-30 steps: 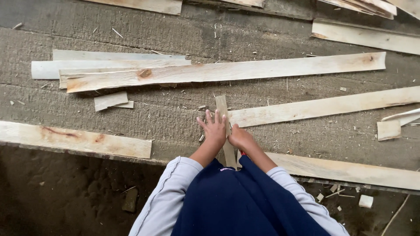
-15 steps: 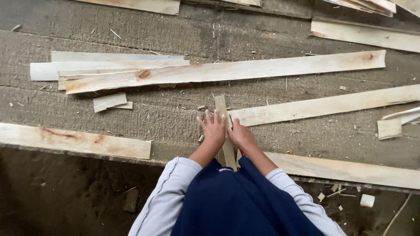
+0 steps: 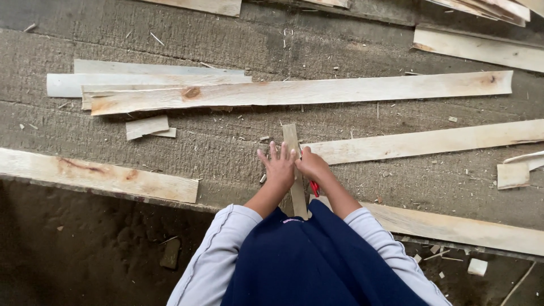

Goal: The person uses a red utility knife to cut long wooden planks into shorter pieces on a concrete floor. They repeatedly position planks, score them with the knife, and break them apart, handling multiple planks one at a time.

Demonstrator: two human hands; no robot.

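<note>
A narrow pale wood strip [image 3: 292, 143] lies pointing away from me on the rough grey ground. My left hand [image 3: 278, 166] rests flat on its left side, fingers spread, pressing it down. My right hand [image 3: 311, 165] is closed on a tool with a red handle [image 3: 314, 188] held against the strip's right edge. The tool's working end is hidden under the hand. The strip's near end [image 3: 299, 203] runs down between my forearms toward my dark blue top.
Long pale planks lie across the ground: a stack [image 3: 170, 93] at the upper left, one [image 3: 430, 141] to the right, one [image 3: 96, 175] at the left edge of the step, one [image 3: 464, 229] at the lower right. Small offcuts [image 3: 146, 127] and chips are scattered about.
Both hands stay on the strip. The right hand has shifted slightly along the strip's edge; otherwise little differs.
</note>
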